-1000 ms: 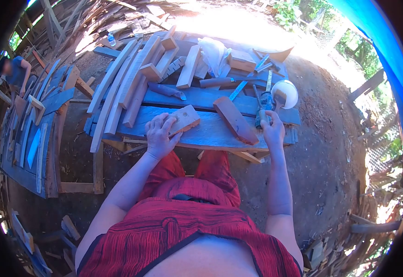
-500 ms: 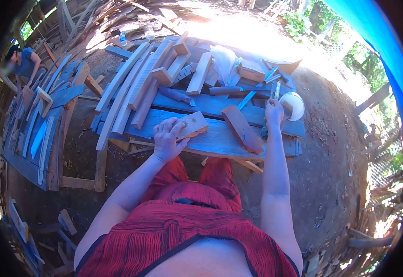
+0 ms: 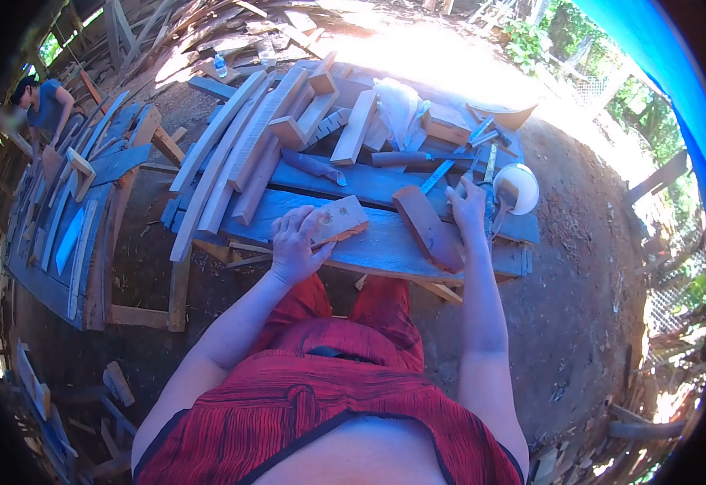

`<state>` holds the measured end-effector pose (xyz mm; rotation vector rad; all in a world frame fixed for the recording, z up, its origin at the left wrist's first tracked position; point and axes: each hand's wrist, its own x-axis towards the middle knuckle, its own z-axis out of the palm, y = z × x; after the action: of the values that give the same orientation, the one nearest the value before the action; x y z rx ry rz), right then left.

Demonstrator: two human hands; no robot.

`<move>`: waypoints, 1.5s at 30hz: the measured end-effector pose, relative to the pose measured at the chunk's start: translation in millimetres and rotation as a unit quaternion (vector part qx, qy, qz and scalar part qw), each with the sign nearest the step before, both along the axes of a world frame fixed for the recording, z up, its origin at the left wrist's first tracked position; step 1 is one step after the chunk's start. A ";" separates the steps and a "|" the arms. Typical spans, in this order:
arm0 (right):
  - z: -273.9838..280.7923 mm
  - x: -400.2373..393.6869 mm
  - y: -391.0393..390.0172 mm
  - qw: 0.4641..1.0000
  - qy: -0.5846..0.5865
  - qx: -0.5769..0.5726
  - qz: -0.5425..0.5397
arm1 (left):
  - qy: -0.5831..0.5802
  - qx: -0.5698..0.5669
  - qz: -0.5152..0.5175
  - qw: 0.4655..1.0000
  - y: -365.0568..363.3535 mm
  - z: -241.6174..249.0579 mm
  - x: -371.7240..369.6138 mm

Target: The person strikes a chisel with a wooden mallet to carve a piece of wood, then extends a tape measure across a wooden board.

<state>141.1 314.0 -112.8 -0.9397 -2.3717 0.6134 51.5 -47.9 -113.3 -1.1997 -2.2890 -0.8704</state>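
My left hand (image 3: 296, 236) is closed around the left end of a short wooden block (image 3: 342, 221), which rests at the near edge of the bench. A dark spot shows on the block's upper face. My right hand (image 3: 468, 207) is at the right side of the bench, its fingers drawn together; what they hold, if anything, I cannot make out. Just right of it lies a long narrow tool with a pale yellowish upper part (image 3: 490, 163). Between my hands sits a reddish-brown wooden piece (image 3: 427, 229). A blue ruler blade (image 3: 437, 176) is left of my right fingers.
Long wooden strips (image 3: 222, 158) cover the bench's left side. A white plastic bag (image 3: 399, 111), a wooden block (image 3: 447, 124) and a white round container (image 3: 518, 189) stand farther back and right. Another person (image 3: 50, 107) is at a second bench (image 3: 94, 267) on the left.
My right hand has come off the long narrow tool and shifted slightly left, leaving the tool on the bench. My left hand and its block stay in place.
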 end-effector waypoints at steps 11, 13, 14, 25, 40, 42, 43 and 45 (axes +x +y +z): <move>34.9 67.0 -117.3 0.974 -0.098 0.145 0.143 | -0.071 -0.033 -0.009 0.997 -4.6 10.0 0.9; 18.8 63.0 -103.8 0.985 -0.021 0.080 0.150 | -0.064 -0.035 -0.004 0.997 -4.6 6.6 0.5; 19.1 63.6 -103.3 0.985 -0.017 0.081 0.154 | -0.060 -0.037 -0.002 0.998 -5.1 7.3 0.6; 31.1 68.7 -102.1 0.990 -0.125 0.058 -0.008 | -0.115 -0.004 -0.042 0.992 7.0 28.5 -0.1; 57.1 29.1 -96.3 0.968 -0.040 0.187 0.166 | -0.055 0.033 -0.043 0.997 44.0 6.9 -19.1; 50.7 3.1 -89.1 0.957 -0.091 0.208 0.180 | -0.038 0.059 -0.032 0.997 39.4 -4.2 -21.9; 47.2 -7.0 -84.5 0.944 -0.143 0.228 0.190 | -0.050 0.074 -0.037 0.995 39.4 -8.2 -22.7; 49.7 -25.8 -86.6 0.938 -0.206 0.215 0.178 | -0.062 0.090 -0.057 0.992 41.5 -11.4 -22.4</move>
<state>115.3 227.4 -63.1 -0.4753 -2.9139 -0.0037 29.0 -6.4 -124.7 -1.2355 -2.1979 -1.1972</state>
